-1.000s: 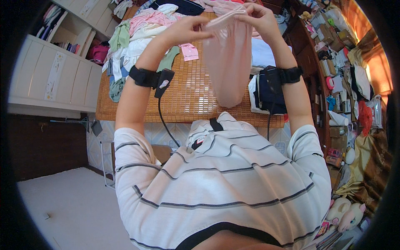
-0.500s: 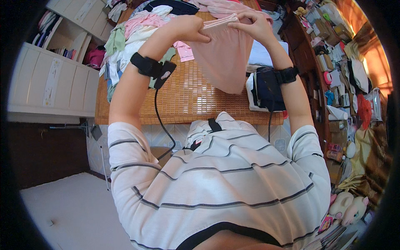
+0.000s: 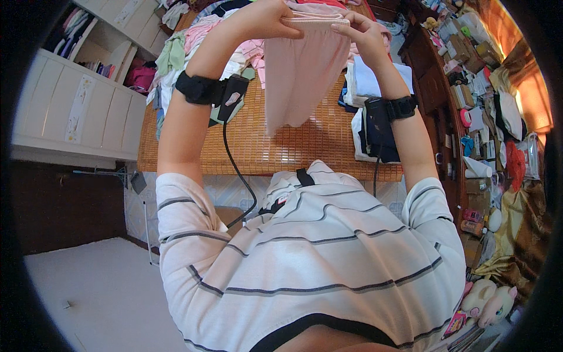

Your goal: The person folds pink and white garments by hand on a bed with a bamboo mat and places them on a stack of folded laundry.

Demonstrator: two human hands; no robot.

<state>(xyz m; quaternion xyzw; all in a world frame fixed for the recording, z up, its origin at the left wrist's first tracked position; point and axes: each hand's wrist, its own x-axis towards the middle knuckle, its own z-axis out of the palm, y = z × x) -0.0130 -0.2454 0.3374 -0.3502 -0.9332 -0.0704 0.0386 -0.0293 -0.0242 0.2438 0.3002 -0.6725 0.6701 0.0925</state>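
Observation:
A pair of light pink trousers [image 3: 304, 73] with a gathered elastic waistband hangs over the far half of the table. My left hand [image 3: 271, 21] pinches the left end of the waistband. At the other end, the fingers and thumb of my right hand [image 3: 363, 36] grip the band, which is drawn fairly straight between both hands. The legs dangle in front of me, their lower edge above the woven table mat [image 3: 246, 149]. Behind the trousers, part of the clothes on the table is hidden.
A loose heap of white, green and pink clothes [image 3: 173, 56] covers the table's far left. Folded light blue [image 3: 375, 79] and dark [image 3: 372, 135] garments are stacked at its right. White cabinets [image 3: 50, 100] stand left; cluttered shelves [image 3: 469, 117] line the right.
Both hands have risen slightly and spread the waistband wider and straighter. The trousers have swung left and now hang flatter.

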